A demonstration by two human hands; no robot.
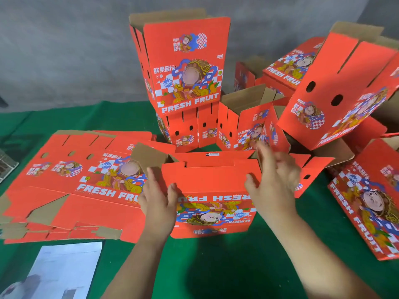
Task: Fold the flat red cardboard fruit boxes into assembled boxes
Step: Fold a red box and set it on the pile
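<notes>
A red fruit box (212,203) stands upside down in front of me on the green cloth (216,266), its "FRESH FRUIT" print inverted and its bottom flaps facing up. My left hand (158,197) grips the box's left top corner, thumb on the front panel. My right hand (273,180) holds the right top corner, fingers spread over the flap edge and blurred. A brown inner flap (149,157) sticks up at the left. A stack of flat red boxes (75,186) lies to the left.
Assembled red boxes crowd the back and right: a tall one (185,65) on top of others, a tilted one (336,89), another lying at the right edge (367,201). A white sheet (64,272) lies at the front left. A grey wall stands behind.
</notes>
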